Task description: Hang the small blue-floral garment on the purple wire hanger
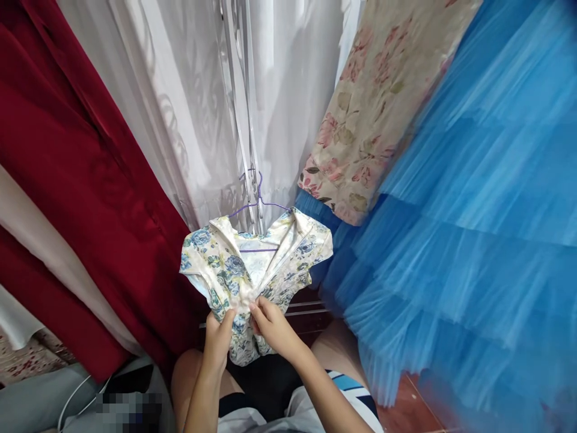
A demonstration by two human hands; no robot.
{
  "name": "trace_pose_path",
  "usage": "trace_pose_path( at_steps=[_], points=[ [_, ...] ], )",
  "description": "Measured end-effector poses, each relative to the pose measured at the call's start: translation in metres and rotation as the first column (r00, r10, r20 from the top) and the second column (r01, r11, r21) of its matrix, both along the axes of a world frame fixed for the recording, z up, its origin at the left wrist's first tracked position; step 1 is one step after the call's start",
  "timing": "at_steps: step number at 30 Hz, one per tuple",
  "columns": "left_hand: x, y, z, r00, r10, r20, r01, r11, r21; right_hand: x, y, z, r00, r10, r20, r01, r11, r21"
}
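A white shirt with blue flowers (288, 276) hangs on a purple wire hanger (246, 209), its collar spread and its front open at the neck. My left hand (219, 332) grips the left side of the front, thumb on top of the cloth. Just right of it, my right hand (271, 323) pinches the other front edge near the middle. Both hands are close together on the lower front of the shirt. The fingers under the fabric are hidden.
Red cloth (103, 198) hangs at left beside white curtains (193, 108). A cream floral garment (356, 132) and a tiered blue tulle dress (473, 240) hang at right. White straps (246, 120) run down behind the hanger. Red tiles (412, 406) show at lower right.
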State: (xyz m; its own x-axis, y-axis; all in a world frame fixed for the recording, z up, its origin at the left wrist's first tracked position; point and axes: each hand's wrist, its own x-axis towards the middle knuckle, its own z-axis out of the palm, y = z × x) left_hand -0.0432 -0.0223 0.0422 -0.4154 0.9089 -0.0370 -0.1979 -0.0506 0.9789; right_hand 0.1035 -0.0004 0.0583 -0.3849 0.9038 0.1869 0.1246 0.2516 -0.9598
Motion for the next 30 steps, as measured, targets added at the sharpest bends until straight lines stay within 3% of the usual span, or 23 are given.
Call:
trace_pose_path(
  at_steps=[3,6,8,9,10,11,12,14,15,17,19,21,25,27,30],
  points=[
    [-0.008,0.000,0.000,1.000,-0.021,0.001,0.021,0.999,-0.034,0.003,0.001,-0.002,0.987,0.056,-0.153,-0.072,0.992,-0.099],
    [-0.023,0.000,0.001,0.979,-0.012,-0.203,0.010,1.000,-0.008,0.011,0.004,-0.001,0.963,0.082,-0.258,-0.140,0.967,-0.212],
    [-0.027,0.000,0.001,0.890,0.198,-0.410,-0.156,0.978,0.136,0.016,0.006,0.001,0.956,0.057,-0.289,-0.141,0.950,-0.278],
    [-0.026,0.000,0.002,0.810,0.339,-0.478,-0.251,0.938,0.241,0.018,0.006,0.002,0.953,0.035,-0.299,-0.131,0.943,-0.305],
    [-0.021,-0.001,0.002,0.732,0.442,-0.518,-0.305,0.893,0.331,0.019,0.006,0.003,0.951,0.015,-0.308,-0.121,0.938,-0.325],
    [-0.014,-0.001,0.002,0.689,0.468,-0.554,-0.292,0.878,0.379,0.019,0.006,0.004,0.948,0.002,-0.317,-0.116,0.933,-0.339],
    [-0.004,-0.001,0.001,0.689,0.411,-0.597,-0.211,0.902,0.377,0.019,0.006,0.004,0.946,-0.002,-0.326,-0.117,0.931,-0.347],
    [0.017,0.001,0.000,0.730,0.115,-0.673,0.081,0.964,0.253,0.019,0.005,0.005,0.943,0.004,-0.334,-0.123,0.933,-0.338],
    [0.027,0.003,-0.001,0.731,-0.030,-0.682,0.205,0.962,0.178,0.019,0.005,0.006,0.944,0.007,-0.329,-0.120,0.938,-0.326],
    [0.041,0.007,0.000,0.721,-0.167,-0.673,0.309,0.946,0.097,0.021,0.007,0.012,0.952,0.002,-0.307,-0.099,0.948,-0.302],
    [0.047,0.011,0.004,0.668,-0.182,-0.721,0.311,0.949,0.048,0.024,0.015,0.027,0.958,-0.006,-0.285,-0.075,0.959,-0.272],
    [0.051,0.013,0.012,0.512,-0.207,-0.834,0.296,0.954,-0.056,0.029,0.032,0.052,0.960,-0.020,-0.280,-0.046,0.973,-0.227],
    [0.062,0.013,0.027,0.093,-0.326,-0.941,0.266,0.919,-0.292,0.034,0.082,0.122,0.940,-0.069,-0.334,0.035,0.994,-0.107],
    [0.067,0.014,0.031,-0.008,-0.358,-0.934,0.275,0.897,-0.347,0.035,0.104,0.153,0.931,-0.069,-0.359,0.039,0.995,-0.090],
    [0.061,0.021,0.045,-0.042,-0.378,-0.925,0.320,0.872,-0.371,0.035,0.121,0.178,0.928,-0.025,-0.373,0.011,0.999,-0.041]
  ],
)
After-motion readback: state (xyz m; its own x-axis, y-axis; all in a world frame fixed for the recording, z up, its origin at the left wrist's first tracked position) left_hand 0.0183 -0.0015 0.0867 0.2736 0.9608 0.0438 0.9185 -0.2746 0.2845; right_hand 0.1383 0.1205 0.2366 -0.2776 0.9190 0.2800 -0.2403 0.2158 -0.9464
